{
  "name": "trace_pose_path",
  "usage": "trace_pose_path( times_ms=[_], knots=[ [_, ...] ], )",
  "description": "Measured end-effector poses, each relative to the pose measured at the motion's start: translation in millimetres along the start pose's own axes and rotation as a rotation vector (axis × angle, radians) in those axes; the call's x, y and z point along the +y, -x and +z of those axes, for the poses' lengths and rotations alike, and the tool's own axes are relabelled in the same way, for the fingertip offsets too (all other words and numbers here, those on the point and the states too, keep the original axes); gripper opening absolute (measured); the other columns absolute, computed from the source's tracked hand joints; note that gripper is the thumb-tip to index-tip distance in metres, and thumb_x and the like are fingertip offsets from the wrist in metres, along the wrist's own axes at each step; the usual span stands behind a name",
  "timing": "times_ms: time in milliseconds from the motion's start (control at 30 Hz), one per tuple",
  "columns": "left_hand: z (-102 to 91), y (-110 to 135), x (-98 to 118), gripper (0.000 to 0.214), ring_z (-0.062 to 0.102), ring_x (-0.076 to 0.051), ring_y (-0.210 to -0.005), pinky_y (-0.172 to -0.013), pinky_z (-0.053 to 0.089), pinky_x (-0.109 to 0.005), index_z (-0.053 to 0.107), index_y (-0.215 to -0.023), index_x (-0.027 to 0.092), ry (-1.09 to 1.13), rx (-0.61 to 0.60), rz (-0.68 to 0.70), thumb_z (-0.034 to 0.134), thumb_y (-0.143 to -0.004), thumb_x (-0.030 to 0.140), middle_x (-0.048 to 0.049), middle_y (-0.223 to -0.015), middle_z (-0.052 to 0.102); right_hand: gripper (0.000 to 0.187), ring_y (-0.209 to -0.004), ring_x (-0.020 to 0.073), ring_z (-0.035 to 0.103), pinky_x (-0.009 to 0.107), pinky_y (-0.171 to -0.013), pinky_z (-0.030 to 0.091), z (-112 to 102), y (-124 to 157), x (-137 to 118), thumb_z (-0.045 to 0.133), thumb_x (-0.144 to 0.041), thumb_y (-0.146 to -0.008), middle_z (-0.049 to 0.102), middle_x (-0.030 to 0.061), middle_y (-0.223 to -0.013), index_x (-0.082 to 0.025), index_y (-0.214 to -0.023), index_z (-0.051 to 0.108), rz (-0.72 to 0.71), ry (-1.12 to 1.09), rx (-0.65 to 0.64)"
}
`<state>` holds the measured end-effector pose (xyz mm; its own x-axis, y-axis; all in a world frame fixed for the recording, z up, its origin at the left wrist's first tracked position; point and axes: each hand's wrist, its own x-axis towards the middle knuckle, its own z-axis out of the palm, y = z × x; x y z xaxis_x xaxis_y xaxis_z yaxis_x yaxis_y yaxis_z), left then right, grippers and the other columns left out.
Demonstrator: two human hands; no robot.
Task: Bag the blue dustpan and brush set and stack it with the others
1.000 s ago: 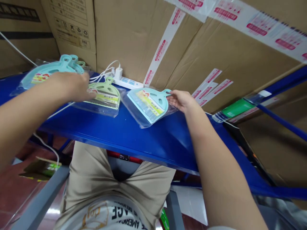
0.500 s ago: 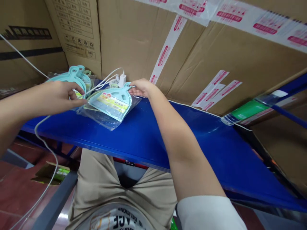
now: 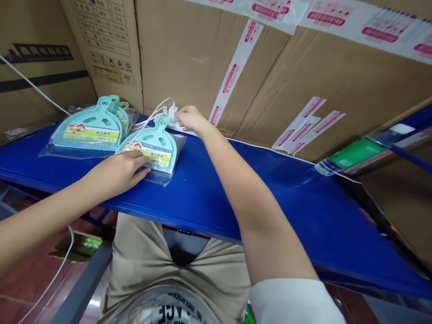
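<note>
My left hand (image 3: 126, 170) lies over the lower left edge of a light blue dustpan set (image 3: 158, 141) in a clear plastic bag, thumb and fingers closed on that edge. My right hand (image 3: 191, 118) reaches to the back of the shelf, fingers curled at the end of a white power strip (image 3: 185, 129), beside a white plug-in charger (image 3: 172, 114). Its fingertips are partly hidden. Left of my left hand, more bagged light blue dustpans (image 3: 67, 135) lie overlapping, with yellow labels showing.
The blue shelf (image 3: 216, 193) runs across in front of my knees. Large cardboard boxes (image 3: 182, 54) stand behind it. At right lies a bottle with a green label (image 3: 357, 153). White cables (image 3: 148, 119) trail from the charger; a small open carton (image 3: 77, 246) sits on the floor.
My left hand has moved right and down from the cable to the nearer dustpan set. My right hand has left that dustpan's handle for the power strip. The set has shifted slightly left.
</note>
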<state>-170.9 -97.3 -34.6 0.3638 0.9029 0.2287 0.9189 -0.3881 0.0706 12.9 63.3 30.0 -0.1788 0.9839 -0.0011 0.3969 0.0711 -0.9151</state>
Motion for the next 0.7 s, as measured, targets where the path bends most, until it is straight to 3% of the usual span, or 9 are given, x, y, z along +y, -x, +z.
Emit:
trace_pose_path(
  times_ms=[133, 267, 333, 467, 500, 567, 667, 700],
  knots=[
    [-4.3, -8.2, 7.6, 0.054, 0.078, -0.044, -0.108, -0.097, 0.062, -0.060, 0.082, -0.114, 0.022, 0.008, -0.005, -0.042, 0.037, -0.097, 0.046, -0.0210, -0.114, 0.081, 0.022, -0.093, 0.0209, 0.071, 0.036, -0.096, 0.060, -45.0, 21.4, 29.0, 0.069, -0.008, -0.091, 0.070, 0.0063, -0.087, -0.020, -0.073, 0.064, -0.116, 0.156, 0.076],
    [-11.7, -11.4, 19.5, 0.054, 0.077, -0.045, -0.108, -0.096, 0.060, -0.058, 0.078, -0.114, 0.014, -0.089, -0.068, -0.062, 0.031, -0.099, 0.038, -0.0259, -0.111, 0.079, 0.028, -0.108, 0.0219, 0.073, 0.037, -0.111, 0.053, -100.8, 59.6, 72.3, 0.060, 0.006, -0.075, 0.075, 0.0050, -0.091, -0.020, -0.069, 0.071, -0.184, 0.261, 0.232],
    [-18.4, -12.4, 25.5, 0.051, 0.077, -0.043, -0.107, -0.096, 0.060, -0.055, 0.076, -0.112, 0.013, -0.160, -0.125, -0.059, 0.031, -0.099, 0.035, -0.0260, -0.111, 0.078, 0.030, -0.101, 0.0205, 0.075, 0.033, -0.106, 0.055, -128.5, 78.6, 91.2, 0.057, 0.005, -0.072, 0.072, 0.0028, -0.079, -0.020, -0.059, 0.068, -0.144, 0.286, 0.356],
    [-38.7, -20.0, 41.8, 0.046, 0.078, -0.042, -0.101, -0.087, 0.062, -0.052, 0.075, -0.116, 0.017, -0.345, -0.230, -0.163, 0.040, -0.101, 0.044, -0.0191, -0.110, 0.079, 0.036, -0.061, 0.0154, 0.066, 0.024, -0.065, 0.056, -170.6, 97.8, 111.8, 0.054, 0.001, -0.078, 0.051, -0.0015, -0.052, -0.021, -0.051, 0.049, 0.114, 0.124, 0.624],
    [-43.6, -24.1, 47.2, 0.046, 0.078, -0.044, -0.102, -0.087, 0.062, -0.053, 0.075, -0.117, 0.018, -0.366, -0.211, -0.208, 0.045, -0.100, 0.049, -0.0173, -0.106, 0.079, 0.037, -0.054, 0.0143, 0.060, 0.023, -0.057, 0.052, -176.7, 98.8, 113.3, 0.054, -0.001, -0.081, 0.046, -0.0030, -0.051, -0.023, -0.053, 0.044, 0.160, 0.043, 0.664],
    [-50.4, -36.1, 59.3, 0.054, 0.076, -0.046, -0.113, -0.096, 0.060, -0.057, 0.071, -0.128, 0.016, -0.299, -0.064, -0.209, 0.052, -0.098, 0.056, -0.0183, -0.113, 0.077, 0.038, -0.044, 0.0118, 0.050, 0.021, -0.047, 0.044, -182.8, 99.1, 113.1, 0.054, -0.004, -0.086, 0.042, -0.0057, -0.050, -0.024, -0.058, 0.038, 0.191, -0.089, 0.705],
    [-48.7, -63.4, 79.6, 0.080, 0.057, -0.043, -0.145, -0.125, 0.042, -0.057, 0.050, -0.155, 0.012, 0.026, 0.280, 0.056, 0.061, -0.092, 0.060, -0.0242, -0.153, 0.060, 0.036, -0.040, 0.0089, 0.041, 0.019, -0.042, 0.037, -178.3, 100.9, 110.5, 0.051, 0.002, -0.084, 0.040, -0.0078, -0.052, -0.024, -0.061, 0.041, 0.179, -0.092, 0.682],
    [-45.0, -74.4, 86.7, 0.087, 0.049, -0.041, -0.153, -0.131, 0.034, -0.055, 0.044, -0.160, 0.012, 0.110, 0.319, 0.120, 0.064, -0.091, 0.062, -0.0247, -0.162, 0.052, 0.035, -0.041, 0.0087, 0.041, 0.019, -0.042, 0.037, -174.7, 102.0, 110.2, 0.050, 0.004, -0.083, 0.042, -0.0077, -0.053, -0.023, -0.062, 0.044, 0.186, -0.063, 0.660]
  ],
)
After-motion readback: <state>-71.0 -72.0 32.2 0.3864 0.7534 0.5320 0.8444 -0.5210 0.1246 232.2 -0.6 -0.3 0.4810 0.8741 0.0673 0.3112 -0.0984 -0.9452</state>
